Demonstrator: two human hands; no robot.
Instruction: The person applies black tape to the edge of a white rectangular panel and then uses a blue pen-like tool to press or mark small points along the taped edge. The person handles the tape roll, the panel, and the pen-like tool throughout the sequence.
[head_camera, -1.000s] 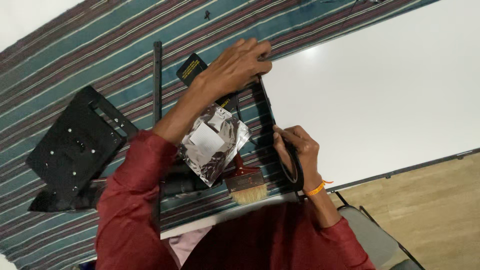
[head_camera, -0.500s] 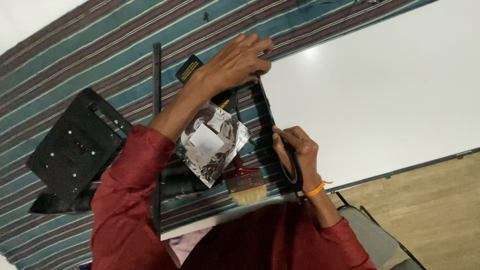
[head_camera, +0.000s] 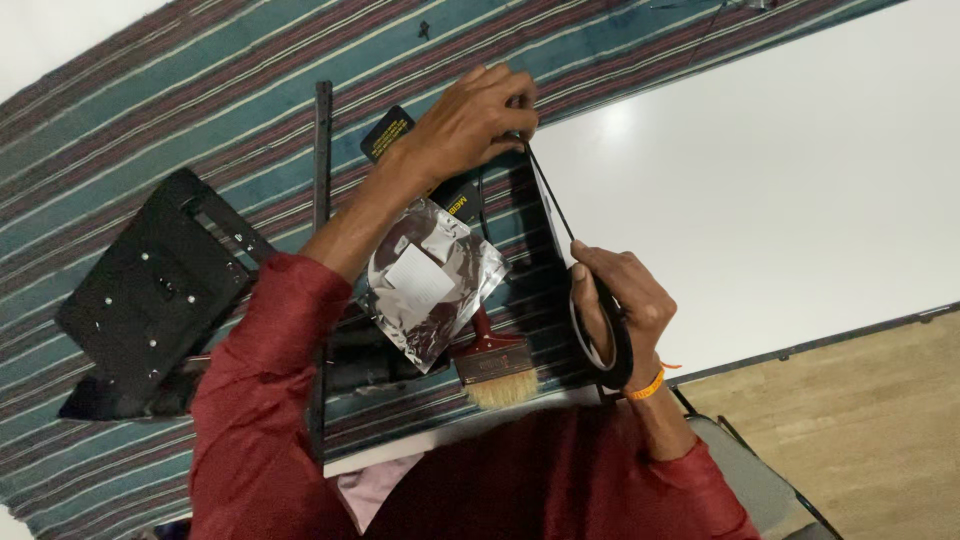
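Black tape (head_camera: 552, 205) runs taut between my two hands, its long axis slanting from the upper end down toward me along the edge of the white panel (head_camera: 760, 170). My left hand (head_camera: 470, 120) pinches the free end, fingers closed on it. My right hand (head_camera: 622, 310) grips the tape roll (head_camera: 603, 340), nearer my body. I think the strip lies on the panel's edge, though shadow hides the contact. Beside it lie a foil pouch (head_camera: 425, 280) and a brush (head_camera: 495, 365).
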